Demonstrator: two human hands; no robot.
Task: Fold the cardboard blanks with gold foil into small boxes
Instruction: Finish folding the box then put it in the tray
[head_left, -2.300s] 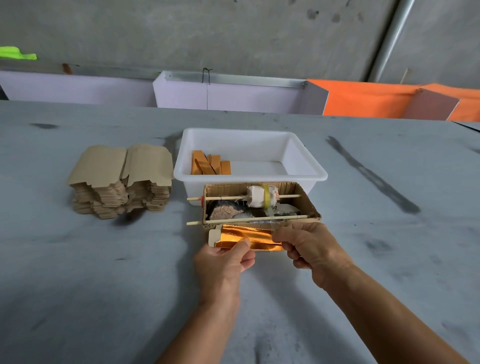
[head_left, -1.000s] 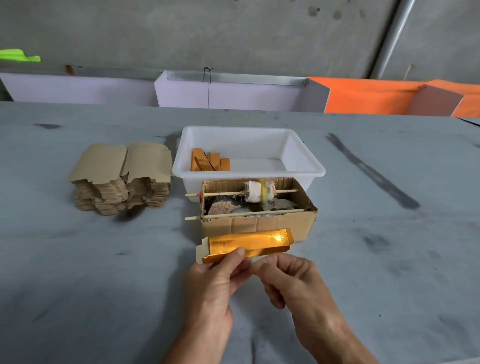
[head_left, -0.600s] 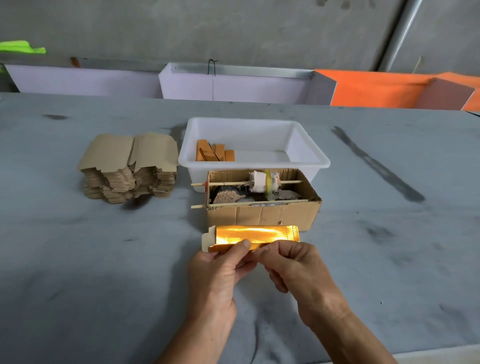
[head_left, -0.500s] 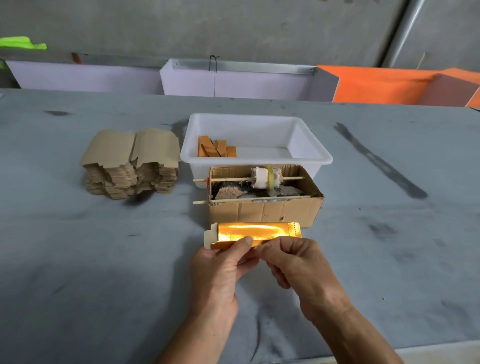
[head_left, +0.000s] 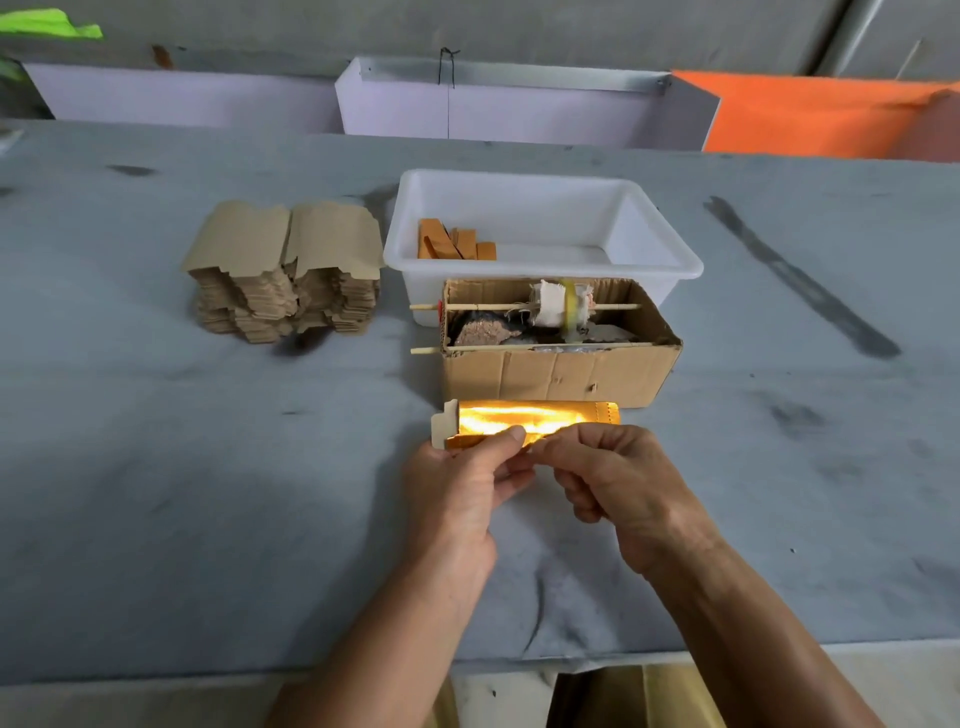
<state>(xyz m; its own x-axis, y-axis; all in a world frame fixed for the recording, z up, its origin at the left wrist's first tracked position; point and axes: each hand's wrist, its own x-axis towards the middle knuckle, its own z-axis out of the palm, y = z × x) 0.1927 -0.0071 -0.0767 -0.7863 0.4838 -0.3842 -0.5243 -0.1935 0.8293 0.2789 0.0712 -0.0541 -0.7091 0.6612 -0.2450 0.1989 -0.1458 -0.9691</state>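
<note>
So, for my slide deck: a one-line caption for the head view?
Both hands pinch a gold-foil blank before a cardboard box.

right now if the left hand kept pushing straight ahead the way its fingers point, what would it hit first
Most likely the brown cardboard box, just beyond the gold foil blank that the left hand pinches. The gap between blank and box looks small, though depth is hard to judge from this view.

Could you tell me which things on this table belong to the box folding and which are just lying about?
In the job:
gold foil blank, held by left hand and right hand
stack of blanks
white tub

Lying about:
cardboard box
</note>
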